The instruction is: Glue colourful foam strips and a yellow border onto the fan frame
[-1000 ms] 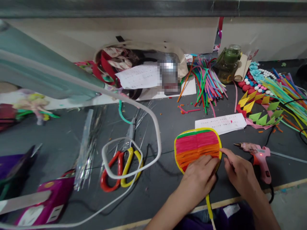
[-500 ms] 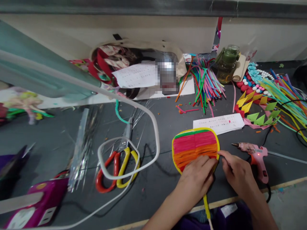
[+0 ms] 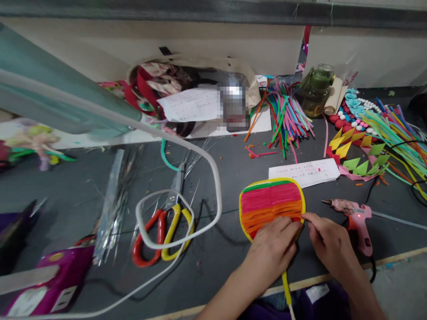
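Observation:
A paddle-shaped hand fan (image 3: 271, 195) with a yellow rim carries bands of green, pink, orange and red strands; it lies near the front edge of the table. Its yellow-wrapped handle (image 3: 286, 286) points toward me. Across the fan's lower part, my left hand (image 3: 275, 242) grips it with fingers close together, hiding the bottom of the face. At the right rim, my right hand (image 3: 328, 233) is closed with its index fingertip against the yellow edge; whatever is under that tip is hidden. A pink glue gun (image 3: 358, 218) with a lit red light lies just right of that hand.
Scissors (image 3: 171, 233) with red and yellow handles lie at left under a looped white cable (image 3: 218, 195). Behind are folded paper (image 3: 303, 172), a pipe-cleaner bundle (image 3: 290, 115), a green bottle (image 3: 315, 91) and a coloured paper crown (image 3: 358, 162). A purple device (image 3: 63, 271) stands front left.
My right index finger has shifted very slightly down along the fan's rim. The fan and my left hand have hardly moved.

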Demonstrator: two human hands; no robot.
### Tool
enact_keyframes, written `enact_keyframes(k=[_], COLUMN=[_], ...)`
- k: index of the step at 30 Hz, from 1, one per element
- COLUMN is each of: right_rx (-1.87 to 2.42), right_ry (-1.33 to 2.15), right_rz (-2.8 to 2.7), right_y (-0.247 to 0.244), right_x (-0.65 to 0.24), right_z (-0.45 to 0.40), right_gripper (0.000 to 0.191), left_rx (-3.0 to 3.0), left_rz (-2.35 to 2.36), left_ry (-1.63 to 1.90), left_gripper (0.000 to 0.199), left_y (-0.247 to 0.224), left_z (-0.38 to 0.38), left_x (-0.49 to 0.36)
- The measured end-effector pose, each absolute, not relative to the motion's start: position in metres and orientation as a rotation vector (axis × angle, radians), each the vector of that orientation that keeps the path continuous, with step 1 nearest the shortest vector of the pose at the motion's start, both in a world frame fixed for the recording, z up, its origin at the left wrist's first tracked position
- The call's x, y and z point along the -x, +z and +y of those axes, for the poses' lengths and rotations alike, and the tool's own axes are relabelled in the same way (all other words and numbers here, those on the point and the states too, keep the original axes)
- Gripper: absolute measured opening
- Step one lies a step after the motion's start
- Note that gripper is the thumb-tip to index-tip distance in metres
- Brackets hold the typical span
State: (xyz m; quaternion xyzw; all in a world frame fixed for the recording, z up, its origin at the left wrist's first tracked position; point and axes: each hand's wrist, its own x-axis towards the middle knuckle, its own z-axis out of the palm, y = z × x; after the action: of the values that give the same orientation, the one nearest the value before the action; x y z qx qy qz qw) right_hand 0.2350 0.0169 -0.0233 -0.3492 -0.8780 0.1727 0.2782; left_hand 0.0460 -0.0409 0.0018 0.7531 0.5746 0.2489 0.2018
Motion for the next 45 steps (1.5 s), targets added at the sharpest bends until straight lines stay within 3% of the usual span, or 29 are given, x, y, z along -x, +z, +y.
enact_keyframes(k=[17,31,38,45], right_rx=[1.033,1.269,1.145,0.962], right_ry=[0.513,0.513,0.534,0.509], right_rz=[-2.295,-2.376,-2.279,-2.302], right_y=[-0.016,-0.004,-0.007,-0.021], right_x=[-0.231,-0.217,-0.231,-0.234], right_z=[0.019,0.028,0.016,0.010], right_gripper=[0.031,0.039,0.028,0.035], left_rx=[-2.096,-2.107,-2.088,-2.082], left_rz=[1.596,1.610,1.591,1.596], left_ry=[0.688,0.701,0.679,0.619], left_gripper=[0.036,0.035,0.038,0.038], left_y=[0.000,0.001,0.000,0.003], left_z=[-0.041,-0.040,-0.042,-0.041], left_x=[-0.046,-0.047,-0.046,-0.044])
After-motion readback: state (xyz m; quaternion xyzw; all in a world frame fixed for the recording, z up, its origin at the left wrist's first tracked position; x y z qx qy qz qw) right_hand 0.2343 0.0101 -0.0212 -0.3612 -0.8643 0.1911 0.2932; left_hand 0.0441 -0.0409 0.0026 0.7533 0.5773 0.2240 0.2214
